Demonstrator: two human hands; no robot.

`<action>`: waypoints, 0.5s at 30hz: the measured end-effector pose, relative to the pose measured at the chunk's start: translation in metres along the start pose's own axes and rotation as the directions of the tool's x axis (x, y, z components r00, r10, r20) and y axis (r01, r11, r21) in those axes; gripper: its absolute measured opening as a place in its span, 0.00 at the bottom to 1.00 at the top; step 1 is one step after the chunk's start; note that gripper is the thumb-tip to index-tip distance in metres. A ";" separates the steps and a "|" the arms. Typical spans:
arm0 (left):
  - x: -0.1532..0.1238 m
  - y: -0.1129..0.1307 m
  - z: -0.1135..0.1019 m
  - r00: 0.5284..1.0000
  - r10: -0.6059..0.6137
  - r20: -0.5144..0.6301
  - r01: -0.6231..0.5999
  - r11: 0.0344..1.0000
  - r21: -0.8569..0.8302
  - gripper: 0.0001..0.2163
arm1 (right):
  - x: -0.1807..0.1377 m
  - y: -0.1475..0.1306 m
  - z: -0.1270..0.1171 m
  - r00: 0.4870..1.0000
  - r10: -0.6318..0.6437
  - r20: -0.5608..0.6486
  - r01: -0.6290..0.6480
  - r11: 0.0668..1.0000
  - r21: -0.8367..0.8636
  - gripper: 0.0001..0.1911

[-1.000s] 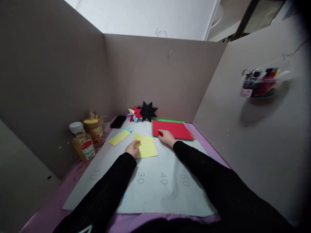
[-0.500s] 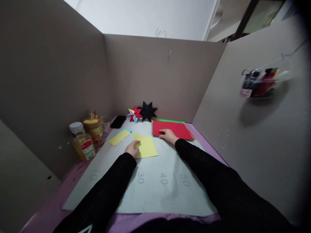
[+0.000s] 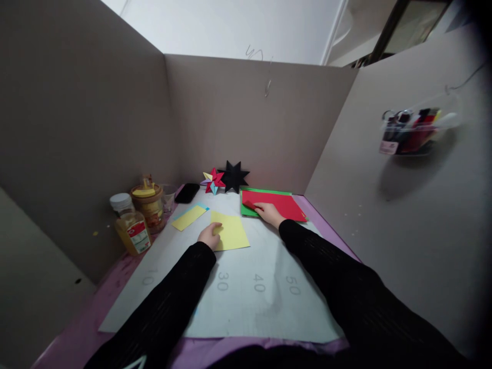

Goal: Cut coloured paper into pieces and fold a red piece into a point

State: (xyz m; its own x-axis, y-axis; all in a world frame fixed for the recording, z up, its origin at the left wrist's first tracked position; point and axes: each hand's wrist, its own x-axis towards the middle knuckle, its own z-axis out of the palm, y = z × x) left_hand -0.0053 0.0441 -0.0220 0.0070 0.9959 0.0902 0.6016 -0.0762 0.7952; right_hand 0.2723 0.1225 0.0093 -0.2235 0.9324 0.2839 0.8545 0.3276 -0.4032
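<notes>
My right hand (image 3: 270,213) pinches the near-left corner of a red sheet of paper (image 3: 282,201) and has folded that corner up and back. Below it shows a green sheet (image 3: 248,211), part of the same stack. My left hand (image 3: 209,236) rests on the left edge of a yellow square of paper (image 3: 233,233), its thumb and forefinger apart. The yellow square lies flat on the white mat. Beyond my left hand is a smaller yellow strip (image 3: 189,218) with a blue edge beneath it.
A black phone (image 3: 187,193), a multicoloured paper star (image 3: 213,181) and a black paper star (image 3: 233,177) sit at the back. On the left stand a glue bottle (image 3: 134,230) and a lidded tub (image 3: 149,205). A clear tool holder (image 3: 413,133) hangs on the right wall.
My right hand has lifted and curled back the red sheet's corner, uncovering green paper under it. My left hand and the yellow square have stayed put.
</notes>
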 end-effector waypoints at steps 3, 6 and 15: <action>0.000 0.002 -0.001 1.000 0.008 0.002 -0.008 1.000 0.002 0.23 | -0.004 0.000 0.002 0.997 0.049 -0.058 -0.057 0.990 -0.132 0.20; 0.000 0.003 -0.002 1.000 0.010 0.000 -0.010 1.000 -0.004 0.22 | -0.007 0.004 0.003 0.992 0.107 -0.072 -0.119 0.976 -0.185 0.17; -0.001 0.002 0.000 1.000 0.016 -0.009 -0.016 1.000 -0.024 0.21 | -0.007 0.008 0.003 0.999 -0.009 0.051 0.020 0.975 -0.220 0.23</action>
State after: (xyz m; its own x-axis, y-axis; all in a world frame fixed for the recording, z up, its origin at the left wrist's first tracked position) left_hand -0.0035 0.0429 -0.0204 0.0094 0.9941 0.1079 0.5823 -0.0931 0.8076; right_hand 0.2793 0.1189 0.0017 -0.2546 0.9361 0.2428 0.9322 0.3044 -0.1958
